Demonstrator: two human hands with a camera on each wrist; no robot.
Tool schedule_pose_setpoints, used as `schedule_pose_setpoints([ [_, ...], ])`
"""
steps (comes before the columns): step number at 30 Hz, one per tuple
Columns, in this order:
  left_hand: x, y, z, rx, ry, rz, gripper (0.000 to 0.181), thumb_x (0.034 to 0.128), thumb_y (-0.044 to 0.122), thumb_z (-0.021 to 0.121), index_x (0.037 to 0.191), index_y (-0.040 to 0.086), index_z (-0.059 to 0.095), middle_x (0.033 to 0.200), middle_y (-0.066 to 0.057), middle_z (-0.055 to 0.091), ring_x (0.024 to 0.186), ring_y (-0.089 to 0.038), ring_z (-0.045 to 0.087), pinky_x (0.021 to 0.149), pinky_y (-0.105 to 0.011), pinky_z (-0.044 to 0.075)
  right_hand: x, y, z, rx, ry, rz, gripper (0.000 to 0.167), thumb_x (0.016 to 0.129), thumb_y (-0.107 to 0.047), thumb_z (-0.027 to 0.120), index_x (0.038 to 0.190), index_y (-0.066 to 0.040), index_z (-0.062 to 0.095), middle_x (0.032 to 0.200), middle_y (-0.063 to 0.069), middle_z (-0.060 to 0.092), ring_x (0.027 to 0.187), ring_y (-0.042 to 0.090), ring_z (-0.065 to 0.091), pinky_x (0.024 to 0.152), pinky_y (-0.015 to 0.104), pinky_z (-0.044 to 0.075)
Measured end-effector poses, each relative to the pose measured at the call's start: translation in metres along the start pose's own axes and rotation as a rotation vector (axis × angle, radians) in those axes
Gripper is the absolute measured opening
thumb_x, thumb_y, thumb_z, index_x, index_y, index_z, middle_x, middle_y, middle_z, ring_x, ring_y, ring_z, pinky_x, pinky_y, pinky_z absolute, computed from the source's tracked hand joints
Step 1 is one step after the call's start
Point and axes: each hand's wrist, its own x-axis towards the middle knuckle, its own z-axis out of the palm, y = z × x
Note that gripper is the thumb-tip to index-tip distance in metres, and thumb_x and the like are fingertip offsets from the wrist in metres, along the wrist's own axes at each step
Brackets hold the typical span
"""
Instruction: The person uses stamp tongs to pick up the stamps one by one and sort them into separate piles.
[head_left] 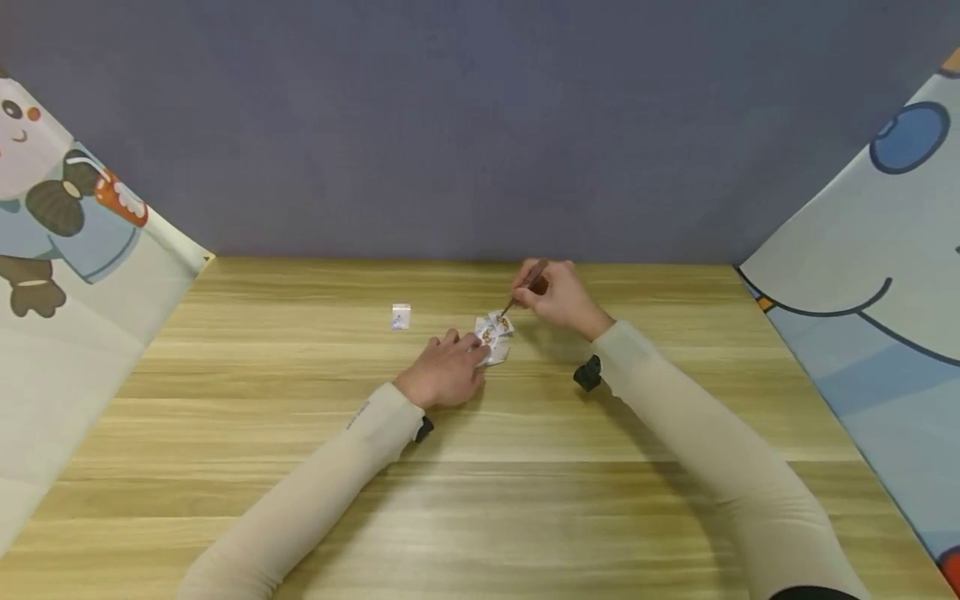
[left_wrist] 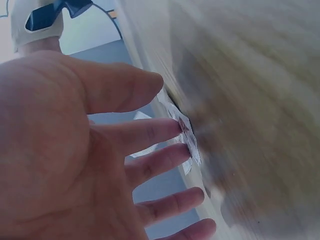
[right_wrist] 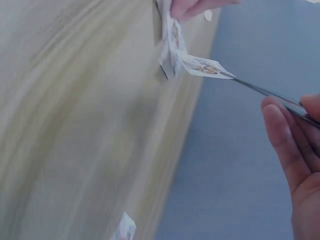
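Thin dark tweezers (head_left: pixel 534 277) are pinched in the right hand (head_left: pixel 561 298); in the right wrist view the tips of the tweezers (right_wrist: pixel 265 92) hold the corner of a small printed paper piece (right_wrist: pixel 207 67), lifted at that end. Beneath it lies a cluster of small white printed pieces (head_left: pixel 495 353) on the table. The left hand (head_left: pixel 447 370), palm down with fingers spread, touches the cluster with its fingertips. From the left wrist view, the index and middle fingers (left_wrist: pixel 159 162) reach the crumpled-looking pieces (left_wrist: pixel 194 146), while the thumb stands apart from them.
A small clear bag (head_left: pixel 401 317) lies on the wooden table (head_left: pixel 465 517), left of the cluster. A grey-blue wall (head_left: pixel 465 133) rises behind the table's back edge. Printed cartoon panels stand at the left and right sides.
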Motion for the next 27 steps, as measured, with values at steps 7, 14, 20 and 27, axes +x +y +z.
schedule_pose_setpoints([
  [7, 0.014, 0.008, -0.005, 0.000, 0.078, 0.045, 0.048, 0.0977, 0.028, 0.048, 0.143, 0.014, 0.043, 0.147, -0.005, 0.034, 0.130, -0.026, 0.031, 0.101, -0.050, 0.029, -0.011, 0.009, -0.033, -0.026, 0.101, 0.048, 0.005, 0.086, -0.003, 0.068, 0.083, -0.006, 0.065, 0.075, 0.006, 0.065, 0.064, 0.020, 0.066, 0.056, 0.029, 0.053],
  [14, 0.047, 0.034, -0.015, 0.014, 0.029, 0.064, 0.052, 0.0986, 0.027, 0.044, 0.148, 0.014, 0.034, 0.154, -0.003, 0.024, 0.139, -0.028, 0.019, 0.108, -0.052, 0.018, -0.021, 0.030, -0.055, 0.010, 0.148, 0.160, 0.006, 0.085, 0.000, 0.068, 0.083, -0.003, 0.063, 0.076, 0.012, 0.067, 0.069, 0.032, 0.067, 0.060, 0.044, 0.054],
  [20, 0.075, 0.059, -0.017, 0.060, -0.018, 0.067, 0.049, 0.0997, 0.033, 0.042, 0.145, 0.015, 0.039, 0.153, -0.001, 0.026, 0.138, -0.026, 0.020, 0.107, -0.051, 0.020, -0.030, 0.048, -0.061, -0.055, 0.146, 0.225, 0.004, 0.087, -0.002, 0.065, 0.083, -0.002, 0.063, 0.077, 0.012, 0.067, 0.070, 0.032, 0.067, 0.059, 0.034, 0.054],
  [27, 0.092, 0.080, -0.014, 0.116, -0.032, 0.032, 0.051, 0.1001, 0.039, 0.038, 0.144, 0.014, 0.041, 0.149, 0.002, 0.032, 0.133, -0.024, 0.026, 0.102, -0.048, 0.026, -0.039, 0.060, -0.063, -0.089, 0.154, 0.287, 0.005, 0.086, -0.003, 0.066, 0.082, -0.004, 0.063, 0.078, 0.012, 0.067, 0.070, 0.028, 0.066, 0.061, 0.036, 0.055],
])
